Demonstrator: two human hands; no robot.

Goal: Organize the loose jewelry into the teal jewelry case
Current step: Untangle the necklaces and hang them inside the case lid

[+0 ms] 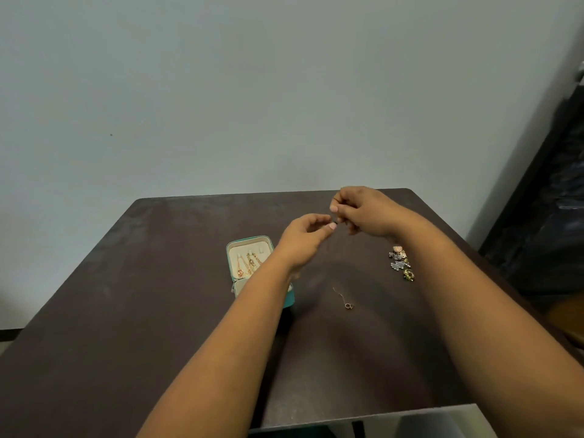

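Two bare hands are meeting in the air above a dark table point(126, 311). The left hand point(305, 240) is curling its fingers and pinching something tiny with its thumb and first finger. The right hand point(363, 211) is curling too, pinching at the same spot, so the fingertips are almost touching. What they are pinching is too small to make out. A thin necklace point(343, 298) with a small ring charm is hanging at about 6 o'clock from the hands. The teal jewelry case point(249, 260) is sitting open at 8 o'clock from the hands, partly hidden by the left arm, with gold chains lying in its cream lid. A little pile of loose jewelry point(401, 263) is lying at 4 o'clock from the right hand
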